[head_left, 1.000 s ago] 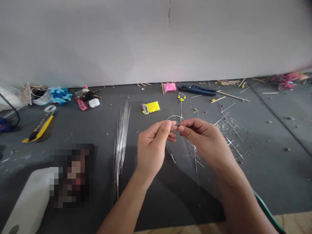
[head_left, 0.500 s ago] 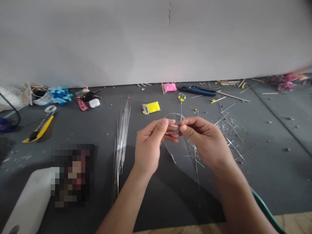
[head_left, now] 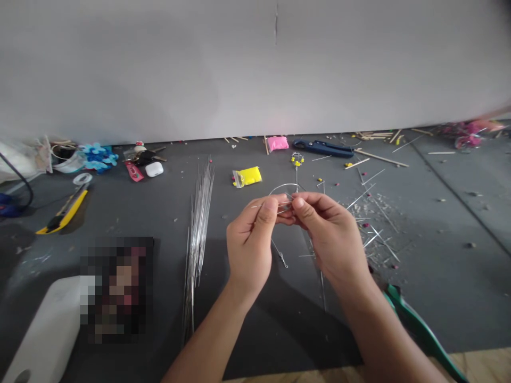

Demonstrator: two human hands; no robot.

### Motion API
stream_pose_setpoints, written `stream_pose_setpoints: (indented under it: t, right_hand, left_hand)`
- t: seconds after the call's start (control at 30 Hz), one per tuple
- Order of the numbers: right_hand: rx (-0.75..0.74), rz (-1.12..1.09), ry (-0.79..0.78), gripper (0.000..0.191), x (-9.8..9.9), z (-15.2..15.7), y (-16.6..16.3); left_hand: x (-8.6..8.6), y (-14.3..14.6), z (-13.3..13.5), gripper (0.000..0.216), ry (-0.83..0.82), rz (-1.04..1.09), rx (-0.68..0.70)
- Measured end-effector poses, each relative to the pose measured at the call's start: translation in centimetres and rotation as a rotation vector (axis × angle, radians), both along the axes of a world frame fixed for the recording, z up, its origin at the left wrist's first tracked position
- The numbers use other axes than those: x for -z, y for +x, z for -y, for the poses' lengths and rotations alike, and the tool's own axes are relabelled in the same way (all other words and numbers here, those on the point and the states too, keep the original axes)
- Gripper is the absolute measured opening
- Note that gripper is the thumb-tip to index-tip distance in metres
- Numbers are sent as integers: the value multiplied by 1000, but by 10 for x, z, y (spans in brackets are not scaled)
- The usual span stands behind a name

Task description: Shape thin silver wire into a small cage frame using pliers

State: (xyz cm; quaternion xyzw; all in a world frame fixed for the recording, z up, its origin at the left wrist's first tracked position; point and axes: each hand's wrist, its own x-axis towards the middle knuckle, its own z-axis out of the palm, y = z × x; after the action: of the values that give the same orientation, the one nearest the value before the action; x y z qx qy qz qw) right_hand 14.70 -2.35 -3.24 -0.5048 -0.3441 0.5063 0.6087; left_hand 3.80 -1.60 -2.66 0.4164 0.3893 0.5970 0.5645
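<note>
Left grip (head_left: 250,244) and right grip (head_left: 339,239) on thin wire (head_left: 285,204), short span between.

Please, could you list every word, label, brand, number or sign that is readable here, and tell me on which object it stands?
None can be read.
Red tag near the white case: its marks are too small.
Dark rectangular object: pixelated, unreadable.

Held wire (head_left: 284,184) and wire bundle (head_left: 200,223) look like smooth, shiny metal; tabletop (head_left: 131,213) matt, fairly smooth; long stick (head_left: 383,157) dull wood; small white case (head_left: 154,169) smooth, slightly glossy plastic by appearance.
</note>
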Motion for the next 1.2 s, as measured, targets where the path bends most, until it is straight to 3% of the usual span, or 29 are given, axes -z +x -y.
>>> stream_pose_setpoints:
  t: [0.67,0.87,1.2]
  right_hand:
    - [43,48,34,12,-4,3,1]
    - [75,161,53,17,-2,4,1]
    - [-55,33,24,14,-8,1,8]
  left_hand:
    - [-3,-3,-1,19,-42,29,70]
    - [-4,-2,-5,22,-148,121,101]
    - [-6,-6,-10,19,-269,297,208]
